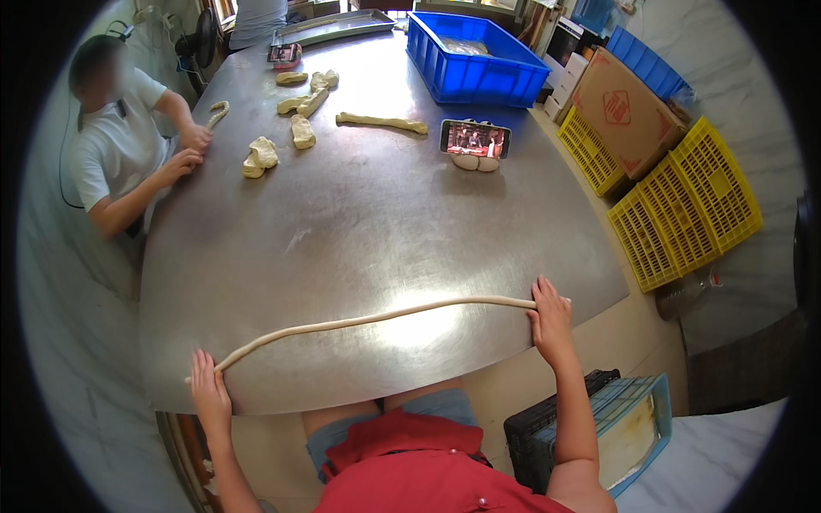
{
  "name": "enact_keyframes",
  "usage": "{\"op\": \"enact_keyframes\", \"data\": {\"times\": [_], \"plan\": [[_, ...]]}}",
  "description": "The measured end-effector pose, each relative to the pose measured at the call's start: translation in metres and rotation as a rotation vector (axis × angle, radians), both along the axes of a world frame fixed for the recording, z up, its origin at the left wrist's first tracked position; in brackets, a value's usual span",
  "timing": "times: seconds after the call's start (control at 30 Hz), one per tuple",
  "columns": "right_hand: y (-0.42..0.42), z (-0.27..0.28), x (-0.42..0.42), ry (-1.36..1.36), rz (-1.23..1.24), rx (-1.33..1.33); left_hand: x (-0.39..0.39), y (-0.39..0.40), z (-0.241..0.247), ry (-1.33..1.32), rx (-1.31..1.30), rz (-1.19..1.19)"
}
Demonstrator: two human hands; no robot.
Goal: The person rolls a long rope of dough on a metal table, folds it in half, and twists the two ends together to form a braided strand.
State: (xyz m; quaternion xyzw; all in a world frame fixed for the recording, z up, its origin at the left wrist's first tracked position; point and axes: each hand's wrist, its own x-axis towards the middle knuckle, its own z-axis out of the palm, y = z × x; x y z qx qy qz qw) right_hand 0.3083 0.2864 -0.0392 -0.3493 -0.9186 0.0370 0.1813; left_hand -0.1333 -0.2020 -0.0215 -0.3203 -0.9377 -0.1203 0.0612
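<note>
A long, thin rope of dough stretches across the near part of the metal table, bowed slightly away from me. Flat over its left end lies my left hand, with a short tip of dough poking out past the fingers. My right hand rests palm down on the other end, where a small tip also shows beyond it. Both hands press on the dough from above rather than grasping it. How the dough lies under the palms is hidden.
Farther off are a thicker dough strip, several dough lumps and a phone on a stand. A blue plastic crate and a metal tray stand at the back. Another person handles a twisted dough piece at the left edge.
</note>
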Motion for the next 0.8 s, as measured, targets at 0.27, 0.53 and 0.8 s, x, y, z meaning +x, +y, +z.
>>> {"op": "enact_keyframes", "data": {"times": [0.27, 0.53, 0.8], "plan": [[0.001, 0.065, -0.009, 0.720, -0.039, -0.761, -0.089, -0.060, 0.000, -0.520, 1.025, 0.122], [-0.032, 0.051, -0.087, 0.258, 0.403, -0.376, -0.218, -0.056, 0.026, -0.351, 0.901, 0.376], [-0.006, 0.046, -0.064, 0.399, 0.212, -0.384, -0.022, 0.120, 0.131, -0.659, 0.542, -0.376]]}}
